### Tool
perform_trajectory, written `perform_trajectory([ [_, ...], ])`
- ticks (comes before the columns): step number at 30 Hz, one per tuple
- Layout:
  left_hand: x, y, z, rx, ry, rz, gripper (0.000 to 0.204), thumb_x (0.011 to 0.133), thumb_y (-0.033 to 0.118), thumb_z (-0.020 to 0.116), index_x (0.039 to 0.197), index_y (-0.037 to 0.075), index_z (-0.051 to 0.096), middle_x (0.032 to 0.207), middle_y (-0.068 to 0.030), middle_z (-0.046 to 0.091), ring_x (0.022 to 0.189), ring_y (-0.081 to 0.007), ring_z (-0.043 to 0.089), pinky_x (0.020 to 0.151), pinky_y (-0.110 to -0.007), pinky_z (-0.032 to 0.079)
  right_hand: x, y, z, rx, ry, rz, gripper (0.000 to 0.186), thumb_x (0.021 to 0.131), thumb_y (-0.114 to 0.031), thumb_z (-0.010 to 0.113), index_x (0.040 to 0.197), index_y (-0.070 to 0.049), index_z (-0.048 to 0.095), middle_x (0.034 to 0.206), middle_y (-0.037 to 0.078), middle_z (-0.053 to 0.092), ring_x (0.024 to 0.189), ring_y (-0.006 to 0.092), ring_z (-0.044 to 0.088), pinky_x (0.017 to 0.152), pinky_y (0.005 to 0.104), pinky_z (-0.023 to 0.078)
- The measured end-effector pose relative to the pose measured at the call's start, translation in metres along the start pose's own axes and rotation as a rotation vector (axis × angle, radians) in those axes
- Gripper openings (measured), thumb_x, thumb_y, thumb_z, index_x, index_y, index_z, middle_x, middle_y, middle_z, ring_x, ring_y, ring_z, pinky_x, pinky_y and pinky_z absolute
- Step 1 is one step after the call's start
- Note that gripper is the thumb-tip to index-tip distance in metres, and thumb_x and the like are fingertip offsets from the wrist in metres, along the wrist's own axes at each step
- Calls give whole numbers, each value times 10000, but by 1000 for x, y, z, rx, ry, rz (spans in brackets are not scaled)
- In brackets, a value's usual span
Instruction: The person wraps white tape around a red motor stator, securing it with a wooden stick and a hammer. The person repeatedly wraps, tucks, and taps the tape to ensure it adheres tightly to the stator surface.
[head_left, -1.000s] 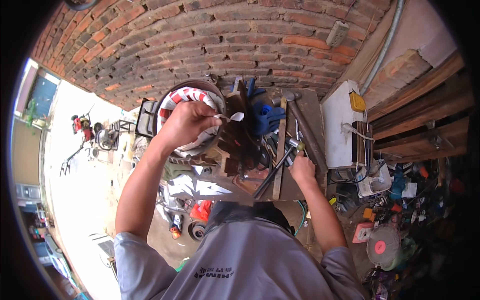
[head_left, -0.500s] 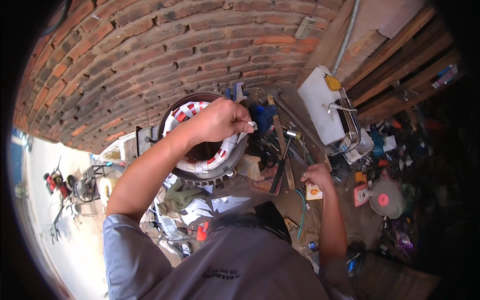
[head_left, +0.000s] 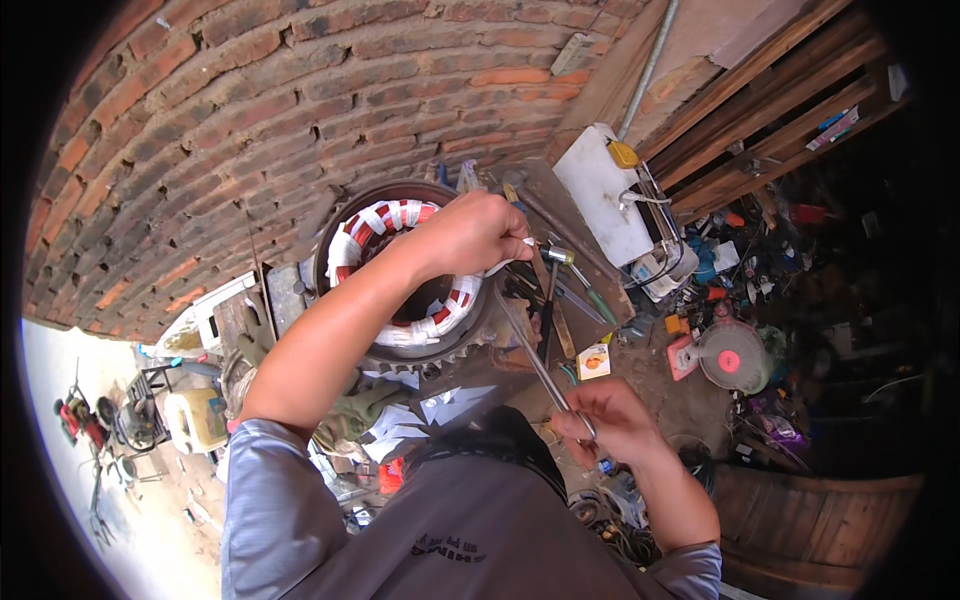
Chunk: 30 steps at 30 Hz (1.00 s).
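A motor stator sits in a round dark metal housing (head_left: 322,262), its ring of red-brown windings (head_left: 352,240) wrapped with white tape. My left arm crosses over it and hides part of the ring. At its right side my left hand (head_left: 490,235) is closed in a pinch on the loose end of a white tape strip (head_left: 497,268), which runs back toward the windings. Lower right, my right hand (head_left: 615,420) is closed round the handle end of long slim metal scissors (head_left: 540,368). Their tips point up-left, close to the housing's right edge.
Right of the housing lie a hammer (head_left: 557,255) and other hand tools. A brick wall (head_left: 300,110) rises behind. A white box (head_left: 605,200) stands at the right, near a round fan (head_left: 733,355). Cut white sheets (head_left: 455,403) lie in front; a yellowish jug (head_left: 195,420) stands left.
My right hand has come nearer to me, bringing the scissors into plain view with tips toward the housing. My left hand keeps its pinch on the tape, now drawn out from the ring.
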<state>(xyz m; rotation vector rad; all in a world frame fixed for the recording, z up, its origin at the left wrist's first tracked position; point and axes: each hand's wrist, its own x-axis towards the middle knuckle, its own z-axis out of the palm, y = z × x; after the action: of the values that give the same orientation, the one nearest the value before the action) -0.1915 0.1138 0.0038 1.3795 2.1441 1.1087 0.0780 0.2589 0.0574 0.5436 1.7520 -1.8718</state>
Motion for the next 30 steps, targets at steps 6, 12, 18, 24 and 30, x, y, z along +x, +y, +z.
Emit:
perform_trajectory([
  [6,-1,-3,-1,14,29,29,233,869,228,790,894,1,746,815,-216,699,823,-400,693,729,-459,527,21,-25,14,-64,107,99,449,952,-435,728,820,-15,642,570,63,623,417,110,574,384,229,402],
  [12,0,-3,1,-43,55,9,217,857,206,799,880,-3,744,805,-225,695,810,-403,693,728,-457,531,40,-44,20,-146,142,169,604,915,-594,709,733,-24,627,568,61,616,425,108,587,386,230,395],
  [18,-1,-8,2,-66,62,49,205,850,198,801,872,1,748,795,-220,696,800,-397,695,725,-454,532,61,-42,18,-220,149,195,621,923,-605,686,776,-4,637,566,63,605,434,121,585,388,242,402],
  [24,1,-10,2,-48,186,139,178,862,171,800,857,5,736,728,-172,673,663,-296,666,637,-388,512,63,-46,18,-256,155,181,422,937,-405,761,798,-28,635,575,30,598,443,92,533,421,246,403],
  [30,-1,10,-10,-103,290,111,205,885,180,795,875,-12,723,714,-135,670,634,-230,642,617,-351,505,33,-52,14,-258,36,110,255,922,-218,788,838,-10,667,659,20,649,540,68,583,493,229,435],
])
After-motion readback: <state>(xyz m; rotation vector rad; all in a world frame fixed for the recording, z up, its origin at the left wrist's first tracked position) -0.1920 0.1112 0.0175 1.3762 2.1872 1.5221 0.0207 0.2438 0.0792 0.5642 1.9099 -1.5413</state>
